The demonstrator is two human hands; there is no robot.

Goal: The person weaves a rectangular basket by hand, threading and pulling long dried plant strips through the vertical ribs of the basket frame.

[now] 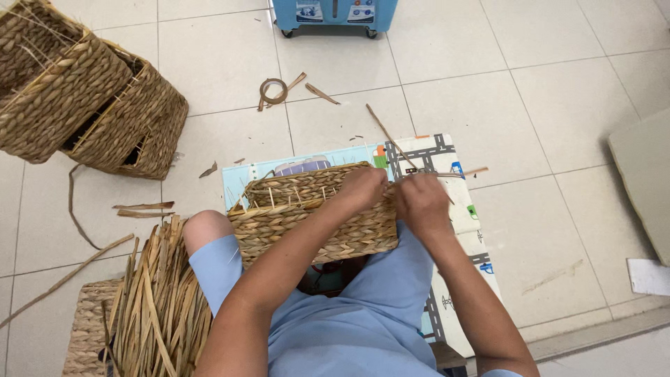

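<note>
Item: woven straw basket [314, 216], unfinished, on seated person's lap at centre.
Left hand [361, 187] clamps the rim; right hand [421, 202] pinches a dry strand [391, 139] running toward 12 o'clock. Best kept taut, tucked tight. Finished baskets [84, 98] at 10 o'clock; loose straw bundle [160, 300] at 8.

Both hands [394, 195] on woven basket [314, 220] rim

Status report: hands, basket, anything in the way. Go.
Left hand and right hand both gripping woven basket rim at its corner. Basket on lap. Loose straw strand sticking up beside hands; no obstruction.
</note>
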